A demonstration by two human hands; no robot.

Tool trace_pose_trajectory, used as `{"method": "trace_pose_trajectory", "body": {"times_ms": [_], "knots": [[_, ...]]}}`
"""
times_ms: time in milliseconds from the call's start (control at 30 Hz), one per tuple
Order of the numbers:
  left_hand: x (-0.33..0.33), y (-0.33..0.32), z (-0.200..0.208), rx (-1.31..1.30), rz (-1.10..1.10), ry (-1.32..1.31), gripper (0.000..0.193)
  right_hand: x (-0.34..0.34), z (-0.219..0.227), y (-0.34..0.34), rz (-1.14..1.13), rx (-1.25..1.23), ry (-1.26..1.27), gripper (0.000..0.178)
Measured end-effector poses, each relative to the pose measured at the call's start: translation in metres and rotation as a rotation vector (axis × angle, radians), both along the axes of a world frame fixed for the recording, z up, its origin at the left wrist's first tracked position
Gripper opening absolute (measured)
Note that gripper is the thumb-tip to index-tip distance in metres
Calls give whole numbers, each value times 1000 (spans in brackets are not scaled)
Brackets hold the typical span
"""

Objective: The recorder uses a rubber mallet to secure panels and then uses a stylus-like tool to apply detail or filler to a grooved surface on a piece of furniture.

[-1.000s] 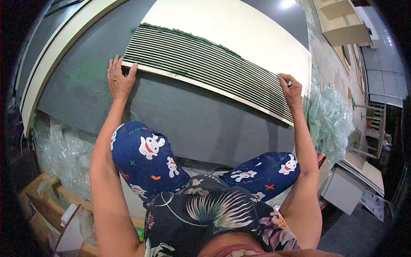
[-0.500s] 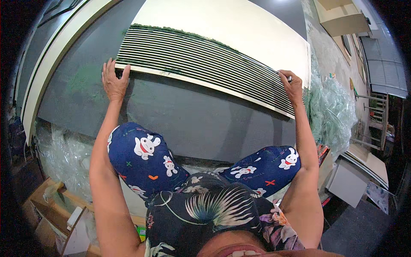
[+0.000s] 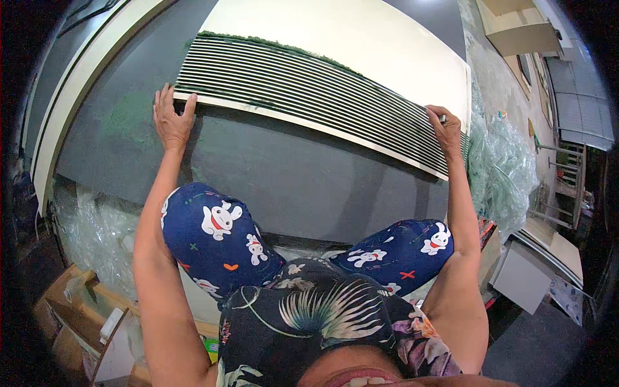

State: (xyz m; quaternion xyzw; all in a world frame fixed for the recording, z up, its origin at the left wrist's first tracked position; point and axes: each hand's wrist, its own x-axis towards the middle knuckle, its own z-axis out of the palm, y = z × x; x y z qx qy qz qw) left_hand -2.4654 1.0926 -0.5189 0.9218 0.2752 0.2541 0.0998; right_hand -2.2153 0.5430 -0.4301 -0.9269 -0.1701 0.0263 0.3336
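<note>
A cream board [image 3: 335, 26] lies before me on a dark grey surface. Narrow black and cream stripes [image 3: 303, 90] run along its near part, with a ragged line of green crumbs [image 3: 277, 45] on their far side. My left hand [image 3: 171, 122] is at the board's near left corner, fingers spread, thumb by its near edge. Toward the right end, my right hand [image 3: 446, 132] rests on the stripes with its fingers pinched together. A small whitish and dark thing [image 3: 443, 119] shows at those fingers; its kind is hard to make out.
Green dust [image 3: 129, 116] marks the grey surface [image 3: 277, 168] at left. Crumpled clear plastic [image 3: 506, 168] lies past the right end, and more plastic sheeting [image 3: 97, 232] at lower left. Wooden boxes [image 3: 71, 309] stand below that. A metal rack [image 3: 567, 180] is at far right.
My right hand has shifted slightly to the right along the stripes. The board appears a little farther away and to the right. My left hand stays at the same corner.
</note>
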Motion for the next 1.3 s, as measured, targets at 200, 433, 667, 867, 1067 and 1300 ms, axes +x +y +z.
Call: {"method": "trace_pose_trajectory", "body": {"times_ms": [200, 433, 667, 867, 1067, 1300], "knots": [[1, 5, -7, -47, 11, -8, 68, 6, 1, 29, 112, -44, -54, 18], [0, 3, -5, -48, 7, -11, 66, 17, 1, 34, 147, -35, -58, 16], [-1, 6, -9, -16, -5, -48, 65, 21, -9, 0, 48, -54, 60, 19], [0, 6, -10, -7, 4, -40, 65, 17, -8, 67, 153, -20, 50, 20], [1, 3, -6, -26, 2, -49, 65, 7, 1, 84, 164, 0, -6, 19], [3, 3, -10, -7, 9, -68, 65, 16, -4, 58, 145, -26, 27, 21]]}}
